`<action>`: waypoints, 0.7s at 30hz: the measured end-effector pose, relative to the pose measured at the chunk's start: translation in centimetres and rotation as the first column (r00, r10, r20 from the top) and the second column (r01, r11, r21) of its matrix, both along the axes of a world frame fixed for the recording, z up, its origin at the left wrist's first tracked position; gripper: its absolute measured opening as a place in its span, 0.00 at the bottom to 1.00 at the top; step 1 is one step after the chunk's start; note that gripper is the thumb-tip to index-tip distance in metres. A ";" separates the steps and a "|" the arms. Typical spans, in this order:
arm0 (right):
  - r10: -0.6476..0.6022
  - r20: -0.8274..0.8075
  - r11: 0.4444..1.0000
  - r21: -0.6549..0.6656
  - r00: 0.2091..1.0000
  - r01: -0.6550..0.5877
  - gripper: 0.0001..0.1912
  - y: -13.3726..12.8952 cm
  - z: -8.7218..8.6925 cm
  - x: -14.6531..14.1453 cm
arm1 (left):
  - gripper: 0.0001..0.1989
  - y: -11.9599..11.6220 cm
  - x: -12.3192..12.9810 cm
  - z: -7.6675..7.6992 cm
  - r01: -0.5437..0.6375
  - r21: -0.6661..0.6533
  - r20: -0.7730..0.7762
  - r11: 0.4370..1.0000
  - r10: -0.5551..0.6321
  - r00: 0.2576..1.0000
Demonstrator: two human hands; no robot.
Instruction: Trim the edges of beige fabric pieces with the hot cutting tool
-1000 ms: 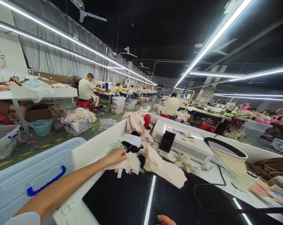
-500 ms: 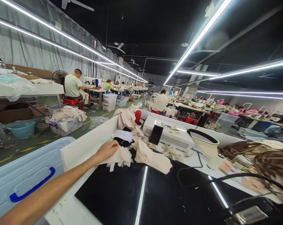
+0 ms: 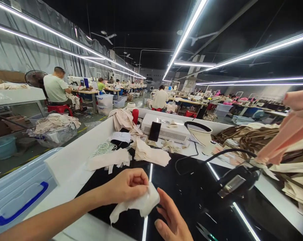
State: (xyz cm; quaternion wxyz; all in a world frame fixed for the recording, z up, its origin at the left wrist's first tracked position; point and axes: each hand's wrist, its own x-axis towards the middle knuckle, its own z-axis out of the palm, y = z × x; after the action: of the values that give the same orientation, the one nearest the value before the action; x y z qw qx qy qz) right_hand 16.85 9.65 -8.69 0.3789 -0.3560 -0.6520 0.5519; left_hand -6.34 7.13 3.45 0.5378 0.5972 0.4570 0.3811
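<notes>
My left hand [image 3: 132, 185] pinches a small off-white piece of cloth [image 3: 143, 201] between thumb and fingers, above the glossy black work surface [image 3: 111, 214]. The cloth hangs limp, its lower edge wavy. Just right of it is my right hand [image 3: 173, 217], thumb and fingers apart, the fingertips close to the cloth's edge; whether they touch it I cannot tell. Behind the hands lie two stacks of cream cloth pieces, a left stack [image 3: 108, 160] and a right stack [image 3: 151, 152]. Thread snips [image 3: 205, 231] rest right of my right hand, partly cut off by the frame.
A black tool with a metal plate [image 3: 231, 185] and a cable stands at right. Behind the stacks are a phone [image 3: 155, 131], a white vented box [image 3: 171, 130] and a cream visor [image 3: 200, 130]. A blue lidded bin [image 3: 18, 197] stands left. Co-workers sit farther off.
My left hand has left the left stack and come back toward me with a piece of cloth. My right hand has come into view beside it. The camera view has shifted.
</notes>
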 end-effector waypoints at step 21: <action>0.262 0.187 0.940 -0.271 0.947 -0.206 0.31 -1.8 0.0 0.9 | 0.15 1.8 2.8 -5.8 -0.029 -0.061 -0.084 0.998 0.024 0.996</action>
State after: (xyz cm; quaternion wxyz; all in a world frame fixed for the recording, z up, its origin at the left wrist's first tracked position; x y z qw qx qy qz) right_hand 17.75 7.82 -8.67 0.1879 -0.3790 -0.6537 0.6275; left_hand -3.58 8.92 -2.33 0.5314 0.5897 0.4983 0.3486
